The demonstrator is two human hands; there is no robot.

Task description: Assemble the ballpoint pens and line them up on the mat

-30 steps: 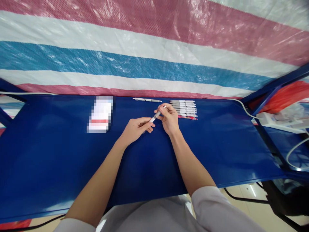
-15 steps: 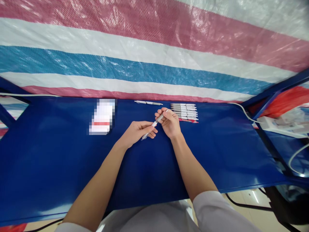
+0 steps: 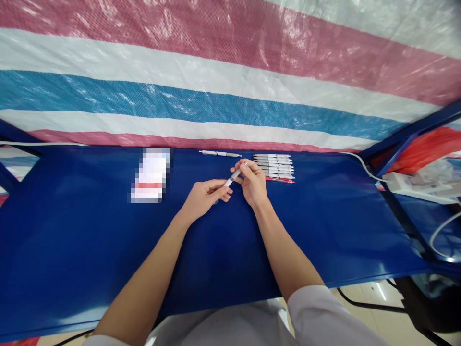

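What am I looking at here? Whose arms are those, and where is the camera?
There is no machine here. A person wears a camera on their head, so you look down at their own two arms. All the pictures come from that one camera. The left hand and the right hand together hold one white pen, tilted, over a blue table. Just beyond the right hand lies a row of pens, side by side. One single pen lies apart near the table's far edge. To the left is a white packet, blurred so you cannot read it. A striped sheet hangs behind the table.
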